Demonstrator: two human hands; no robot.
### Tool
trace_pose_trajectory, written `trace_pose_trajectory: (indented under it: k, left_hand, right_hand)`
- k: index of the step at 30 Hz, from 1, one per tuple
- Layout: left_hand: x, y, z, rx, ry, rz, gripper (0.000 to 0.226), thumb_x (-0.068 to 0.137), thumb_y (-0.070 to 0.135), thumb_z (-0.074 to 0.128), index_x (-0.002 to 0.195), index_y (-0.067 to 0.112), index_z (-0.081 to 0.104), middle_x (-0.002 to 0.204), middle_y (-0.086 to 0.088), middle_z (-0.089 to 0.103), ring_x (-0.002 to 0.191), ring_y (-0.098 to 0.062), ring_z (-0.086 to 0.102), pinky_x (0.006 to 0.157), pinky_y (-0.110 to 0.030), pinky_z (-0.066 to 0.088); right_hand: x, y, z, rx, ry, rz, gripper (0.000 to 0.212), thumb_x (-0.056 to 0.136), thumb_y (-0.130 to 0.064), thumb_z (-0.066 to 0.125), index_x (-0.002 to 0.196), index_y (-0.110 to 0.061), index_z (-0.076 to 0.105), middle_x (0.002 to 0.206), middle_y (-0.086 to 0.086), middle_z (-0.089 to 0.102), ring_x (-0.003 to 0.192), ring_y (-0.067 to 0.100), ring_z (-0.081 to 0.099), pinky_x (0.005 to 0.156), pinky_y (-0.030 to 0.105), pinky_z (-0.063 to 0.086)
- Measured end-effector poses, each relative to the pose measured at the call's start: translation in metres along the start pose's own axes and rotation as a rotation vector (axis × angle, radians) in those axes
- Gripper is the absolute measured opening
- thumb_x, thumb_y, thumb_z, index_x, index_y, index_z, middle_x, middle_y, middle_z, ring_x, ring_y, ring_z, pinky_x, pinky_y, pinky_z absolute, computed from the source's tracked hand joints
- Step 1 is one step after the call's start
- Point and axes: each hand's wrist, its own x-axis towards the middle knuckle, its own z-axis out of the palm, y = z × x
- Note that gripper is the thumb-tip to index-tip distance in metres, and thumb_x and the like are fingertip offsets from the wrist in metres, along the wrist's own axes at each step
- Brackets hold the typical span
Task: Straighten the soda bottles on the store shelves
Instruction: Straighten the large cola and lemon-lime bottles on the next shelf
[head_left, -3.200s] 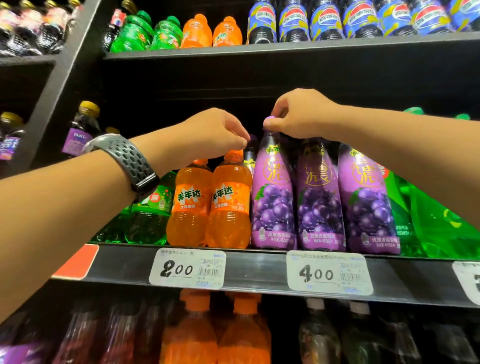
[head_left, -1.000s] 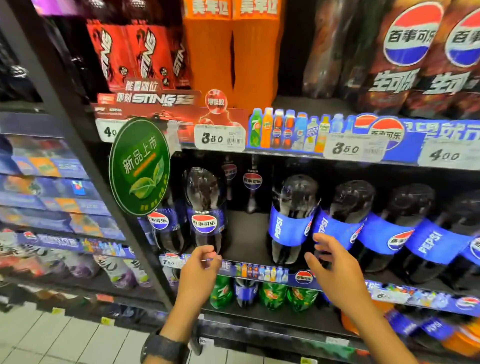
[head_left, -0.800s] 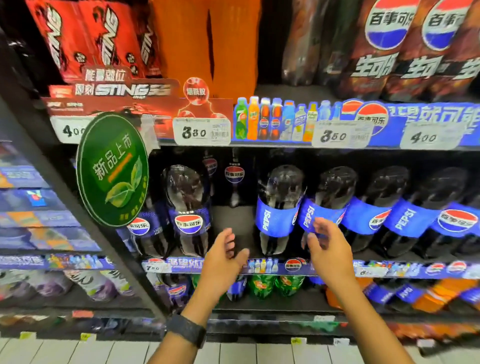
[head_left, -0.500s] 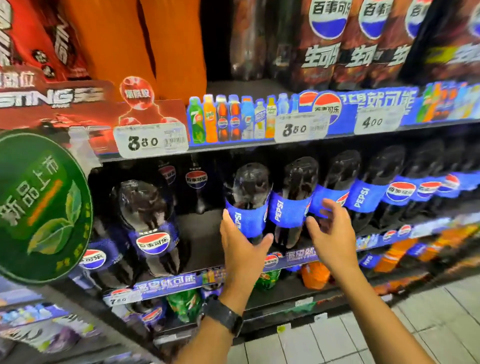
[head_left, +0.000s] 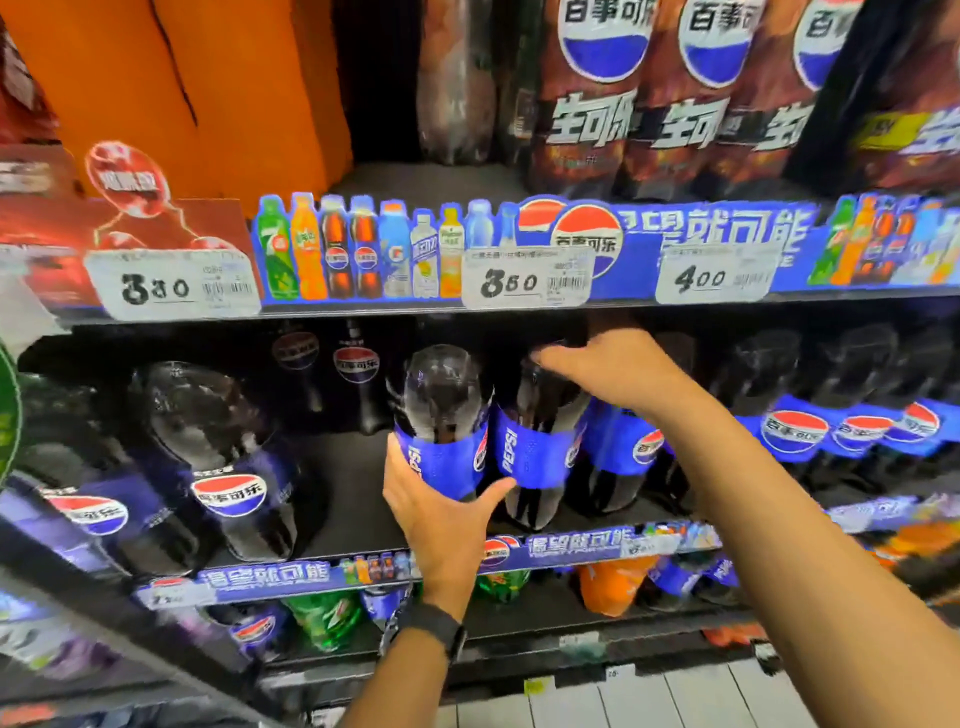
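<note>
Large dark Pepsi bottles with blue labels stand on the middle shelf (head_left: 576, 546). My left hand (head_left: 441, 525) grips the lower body of one Pepsi bottle (head_left: 441, 410) from the front, thumb on its right side. My right hand (head_left: 623, 371) reaches over the shoulder of the neighbouring Pepsi bottle (head_left: 535, 441), fingers curved over its top. Both bottles show the word PEPSI sideways. Their caps are hidden under the shelf above.
More Pepsi bottles stand to the left (head_left: 228, 467) and right (head_left: 795, 428), with a gap of bare shelf between the left group and my bottle. The upper shelf strip (head_left: 524, 280) carries price tags. Orange (head_left: 608, 590) and green (head_left: 324, 618) bottles lie below, above the tiled floor (head_left: 675, 696).
I have dropped from the grape and orange soda shelf to the Pepsi shelf. Both hands reached in; the left now grips one bottle and the right rose onto the top of the neighbouring one.
</note>
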Motion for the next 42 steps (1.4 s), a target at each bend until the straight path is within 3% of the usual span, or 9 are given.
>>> trace_pose_trajectory:
  k: [7, 13, 18, 22, 24, 28, 32, 36, 42]
  left_hand:
    - [0.008, -0.008, -0.002, -0.069, 0.019, 0.029, 0.105, 0.046, 0.045, 0.092, 0.131, 0.051, 0.031, 0.126, 0.024, 0.052, 0.115, 0.0, 0.053, 0.093, -0.03, 0.049]
    - [0.028, -0.016, -0.031, -0.093, -0.308, -0.015, 0.092, 0.053, 0.03, 0.092, 0.127, 0.038, 0.038, 0.114, 0.019, 0.063, 0.099, -0.002, 0.065, 0.072, -0.015, 0.053]
    - [0.071, -0.015, -0.059, -0.017, -0.728, -0.056, 0.095, 0.057, 0.016, 0.092, 0.137, 0.012, 0.041, 0.129, -0.002, 0.06, 0.119, -0.017, 0.058, 0.1, -0.037, 0.048]
    - [0.058, -0.013, -0.059, 0.139, -0.464, -0.036, 0.113, 0.034, 0.046, 0.092, 0.128, 0.021, 0.034, 0.127, 0.0, 0.044, 0.12, -0.017, 0.044, 0.093, -0.029, 0.049]
    - [0.042, -0.013, -0.051, 0.163, -0.351, -0.007, 0.116, 0.03, 0.053, 0.09, 0.128, 0.03, 0.031, 0.122, 0.009, 0.036, 0.118, -0.011, 0.033, 0.091, -0.025, 0.045]
    - [0.038, -0.018, -0.043, 0.106, -0.297, 0.06, 0.103, 0.034, 0.048, 0.092, 0.121, 0.04, 0.037, 0.117, 0.02, 0.041, 0.116, -0.009, 0.041, 0.094, -0.038, 0.048]
    - [0.046, -0.028, -0.052, 0.025, -0.395, 0.012, 0.103, 0.035, 0.048, 0.095, 0.122, 0.042, 0.04, 0.116, 0.015, 0.06, 0.107, -0.006, 0.061, 0.087, -0.035, 0.055]
    - [0.052, -0.032, -0.06, 0.006, -0.488, 0.008, 0.092, 0.041, 0.048, 0.093, 0.119, 0.044, 0.044, 0.109, 0.021, 0.067, 0.098, 0.001, 0.065, 0.084, -0.031, 0.055]
    - [0.054, -0.034, -0.062, 0.022, -0.531, 0.028, 0.086, 0.046, 0.051, 0.091, 0.119, 0.042, 0.048, 0.111, 0.021, 0.067, 0.101, 0.003, 0.063, 0.085, -0.029, 0.053]
  right_hand:
    - [0.009, 0.018, -0.01, -0.039, -0.103, -0.102, 0.049, 0.077, -0.056, 0.065, 0.122, -0.037, 0.057, 0.117, -0.014, 0.062, 0.103, 0.01, 0.055, 0.078, 0.017, 0.035]
    - [0.012, 0.016, 0.001, -0.111, 0.02, -0.132, 0.061, 0.076, -0.06, 0.065, 0.129, -0.031, 0.053, 0.128, -0.009, 0.059, 0.115, 0.017, 0.052, 0.073, 0.005, 0.023]
    - [0.008, 0.007, 0.02, -0.121, 0.195, -0.196, 0.081, 0.073, -0.064, 0.067, 0.14, -0.025, 0.043, 0.14, -0.005, 0.049, 0.129, 0.017, 0.041, 0.097, 0.015, 0.029]
    - [0.006, 0.001, 0.005, 0.005, 0.028, -0.215, 0.061, 0.075, -0.062, 0.066, 0.129, -0.038, 0.051, 0.114, -0.037, 0.052, 0.108, -0.005, 0.047, 0.082, -0.009, 0.024]
    - [0.007, 0.003, -0.011, 0.057, -0.118, -0.067, 0.047, 0.07, -0.067, 0.065, 0.111, -0.049, 0.055, 0.09, -0.048, 0.05, 0.084, -0.011, 0.053, 0.067, -0.003, 0.037]
    - [0.008, 0.009, -0.012, -0.079, -0.111, -0.002, 0.056, 0.073, -0.068, 0.062, 0.121, -0.04, 0.053, 0.12, -0.016, 0.059, 0.108, 0.013, 0.055, 0.084, 0.022, 0.042]
    - [0.005, -0.001, 0.005, -0.163, 0.157, -0.189, 0.066, 0.076, -0.063, 0.064, 0.133, -0.034, 0.048, 0.136, -0.013, 0.05, 0.127, 0.011, 0.041, 0.092, 0.012, 0.028]
    - [0.004, -0.004, 0.014, -0.277, 0.275, -0.178, 0.071, 0.074, -0.068, 0.061, 0.134, -0.033, 0.046, 0.138, -0.01, 0.049, 0.127, 0.016, 0.043, 0.096, 0.029, 0.041]
    - [0.004, -0.002, 0.009, -0.27, 0.192, -0.132, 0.071, 0.074, -0.071, 0.058, 0.133, -0.034, 0.046, 0.134, -0.01, 0.052, 0.121, 0.018, 0.048, 0.087, 0.027, 0.042]
